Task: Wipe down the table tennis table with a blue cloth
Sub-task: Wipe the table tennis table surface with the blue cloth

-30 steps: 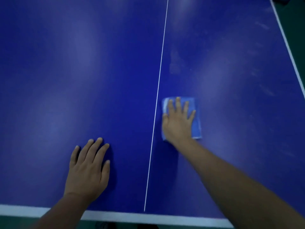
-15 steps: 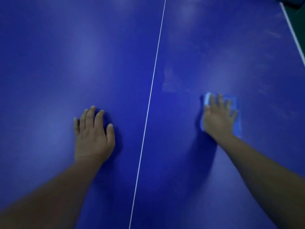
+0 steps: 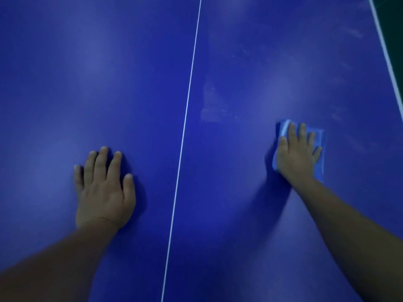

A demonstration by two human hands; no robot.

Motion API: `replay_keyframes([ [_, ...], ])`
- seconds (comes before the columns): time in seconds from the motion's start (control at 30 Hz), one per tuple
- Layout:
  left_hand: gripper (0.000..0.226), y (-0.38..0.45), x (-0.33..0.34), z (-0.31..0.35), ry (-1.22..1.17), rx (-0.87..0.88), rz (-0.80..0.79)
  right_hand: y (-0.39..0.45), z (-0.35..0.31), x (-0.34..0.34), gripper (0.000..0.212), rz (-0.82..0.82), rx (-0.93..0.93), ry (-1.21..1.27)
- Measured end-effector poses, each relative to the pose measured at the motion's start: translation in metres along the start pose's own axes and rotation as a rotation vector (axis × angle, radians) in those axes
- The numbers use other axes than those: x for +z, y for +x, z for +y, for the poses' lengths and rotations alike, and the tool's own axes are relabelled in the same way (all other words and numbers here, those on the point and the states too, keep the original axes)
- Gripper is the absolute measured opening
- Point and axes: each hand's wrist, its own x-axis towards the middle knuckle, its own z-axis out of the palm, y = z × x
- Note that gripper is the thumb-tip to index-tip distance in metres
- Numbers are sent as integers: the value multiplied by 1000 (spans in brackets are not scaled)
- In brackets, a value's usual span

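- The blue cloth (image 3: 319, 147) was seen folded into a flat pad on the right half of the worktop (image 3: 250, 62), at about four o'clock from the middle of the view and well apart from the white centre line (image 3: 185, 118).
- A paler, white-edged fold was shown at its eleven o'clock corner, with bare cloth left visible along its three o'clock edge.
- It was judged to be soft, light and limp, likely to bunch or unfold if dragged by one corner; flat pressure over its middle, or a pinch across the folded thickness for lifting, was judged the best hold.
- The right hand (image 3: 296, 155) was laid palm down on the cloth with fingers straight and slightly spread, pressing and not gripping it.
- A dull, smeared patch (image 3: 210, 107) was noted on the worktop at about ten o'clock from the cloth, just right of the centre line, and faint streaks (image 3: 353, 32) were seen toward one o'clock near the white side line (image 3: 386, 53); the wiping was therefore judged unfinished.
- The left hand (image 3: 104, 188) was spread flat on the left half of the worktop, at about nine o'clock from the cloth, with fingers extended and nothing held; it was taken to be bracing the body.
- The surface was judged smooth and hard, so the pad was expected to slide easily under the palm.
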Motion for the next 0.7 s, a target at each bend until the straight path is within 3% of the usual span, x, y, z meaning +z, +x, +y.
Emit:
replay_keyframes([
  [0.1, 67, 0, 1, -1, 15, 4, -4, -33, -24, 11, 56, 38, -67, 2],
  [0.33, 64, 1, 5, -3, 24, 29, 67, -120, -190, 41, 56, 52, -764, -10],
  [0.43, 63, 3, 6, -3, 46, 43, 87, -102, -236, 40, 57, -12, -926, -8],
  [0.53, 63, 3, 6, -5, 59, 37, 60, -35, -214, 30, 60, 5, -777, -130],
  [0.6, 63, 2, 6, -5, 59, 29, 44, 23, -168, 19, 57, 54, -477, -142],
  [0.7, 63, 1, 5, -6, 46, 29, 25, 73, -107, -6, 55, 41, 17, 93],
])
